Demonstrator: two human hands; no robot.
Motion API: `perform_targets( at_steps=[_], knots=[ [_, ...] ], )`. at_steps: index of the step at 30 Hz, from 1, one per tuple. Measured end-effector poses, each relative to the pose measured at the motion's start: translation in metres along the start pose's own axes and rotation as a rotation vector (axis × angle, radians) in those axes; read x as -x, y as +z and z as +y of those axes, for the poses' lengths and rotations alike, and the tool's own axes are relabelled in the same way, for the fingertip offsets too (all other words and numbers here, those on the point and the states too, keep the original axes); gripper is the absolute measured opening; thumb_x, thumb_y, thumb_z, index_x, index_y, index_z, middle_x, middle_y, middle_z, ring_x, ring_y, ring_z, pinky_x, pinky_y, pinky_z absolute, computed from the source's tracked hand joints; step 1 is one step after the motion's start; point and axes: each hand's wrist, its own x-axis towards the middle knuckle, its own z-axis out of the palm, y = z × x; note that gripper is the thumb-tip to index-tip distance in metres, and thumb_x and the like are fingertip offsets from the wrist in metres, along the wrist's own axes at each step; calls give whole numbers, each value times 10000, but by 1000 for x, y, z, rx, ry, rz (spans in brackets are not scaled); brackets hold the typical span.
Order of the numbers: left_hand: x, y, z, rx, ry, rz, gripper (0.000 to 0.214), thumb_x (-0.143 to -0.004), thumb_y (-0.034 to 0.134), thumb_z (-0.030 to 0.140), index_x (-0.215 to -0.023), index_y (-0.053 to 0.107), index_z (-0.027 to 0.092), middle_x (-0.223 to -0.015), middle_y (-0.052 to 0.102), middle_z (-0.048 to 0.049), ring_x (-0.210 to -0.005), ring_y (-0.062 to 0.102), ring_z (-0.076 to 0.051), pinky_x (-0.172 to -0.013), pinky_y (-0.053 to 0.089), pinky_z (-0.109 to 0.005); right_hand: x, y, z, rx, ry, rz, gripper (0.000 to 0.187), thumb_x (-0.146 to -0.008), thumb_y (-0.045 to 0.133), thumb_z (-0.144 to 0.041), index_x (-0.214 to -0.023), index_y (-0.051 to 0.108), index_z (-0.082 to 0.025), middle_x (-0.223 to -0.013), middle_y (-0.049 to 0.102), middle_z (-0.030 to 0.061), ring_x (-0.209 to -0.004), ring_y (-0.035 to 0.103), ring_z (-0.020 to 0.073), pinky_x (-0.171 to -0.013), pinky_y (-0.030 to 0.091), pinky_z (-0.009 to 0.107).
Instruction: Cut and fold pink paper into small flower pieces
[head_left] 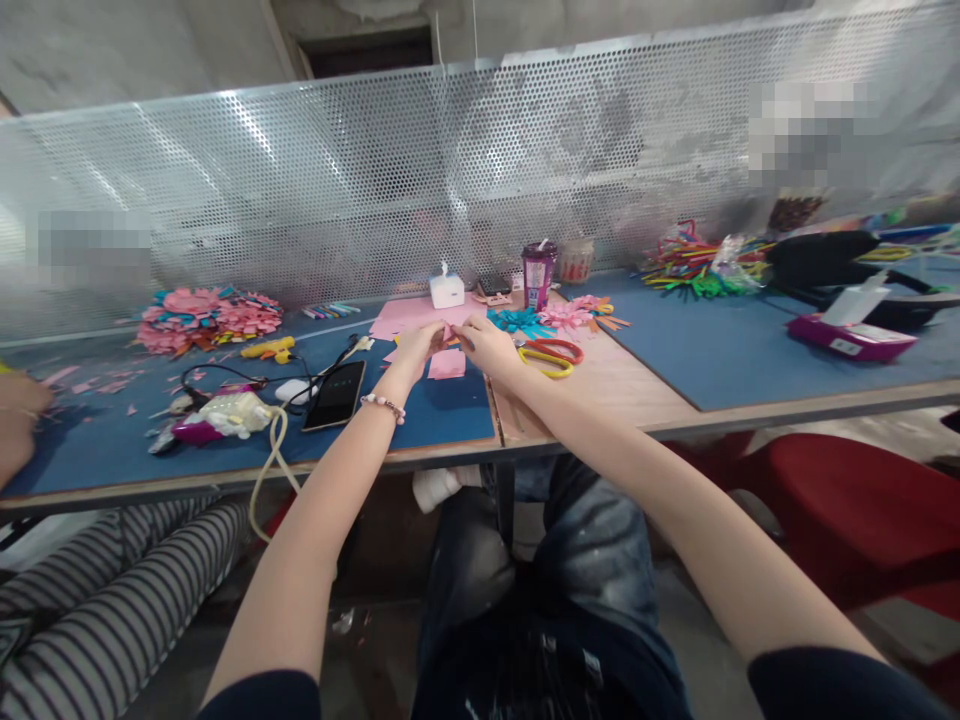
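Head view: worktop [630, 385] across the scene, pink sheet [397, 315] toward its far edge, scissors [553, 355] to the right. Left hand [418, 350] and right hand [484, 342] nearly meet, each grip pinched on a small pink paper piece [448, 331] between them.

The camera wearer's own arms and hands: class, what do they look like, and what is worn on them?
Both the left hand and the right hand are ungloved. A beaded bracelet with light and reddish-brown beads circles the left wrist; the right wrist shows none. Short, dark sleeves leave both forearms uncovered.
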Motion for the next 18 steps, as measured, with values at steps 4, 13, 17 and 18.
perform_targets(
  at_steps=[4, 13, 17, 18],
  knots=[
    [-2, -3, -3, 0, 4, -7, 171, -674, 709, 283, -744, 669, 132, -747, 677, -47, -693, 628, -132, -704, 497, -267, 1, 1, -1, 41, -36, -19, 330, -953, 406, -219, -1193, 631, -195, -1075, 604, 100, -996, 544, 213, -677, 439, 265],
    [-6, -7, -7, -52, 19, 15, 153, -663, 706, 273, -724, 658, 141, -732, 671, -41, -696, 630, -134, -666, 478, -255, 2, 0, -2, 66, -32, -50, 360, -951, 394, -217, -1232, 617, -201, -1071, 598, 116, -997, 542, 225, -715, 444, 275],
    [-7, -8, -7, -104, 29, 36, 154, -670, 697, 291, -704, 656, 147, -725, 679, -46, -681, 621, -137, -631, 458, -252, 2, 1, -1, 55, -36, -59, 379, -938, 403, -202, -1261, 601, -196, -1055, 606, 119, -1004, 542, 235, -734, 446, 282],
    [-7, -8, -7, -108, 33, 37, 150, -670, 694, 292, -691, 654, 148, -721, 679, -45, -679, 619, -138, -629, 456, -251, 2, 1, -1, 50, -35, -58, 382, -935, 405, -199, -1263, 599, -197, -1054, 607, 119, -1005, 541, 237, -733, 446, 283]
  ],
)
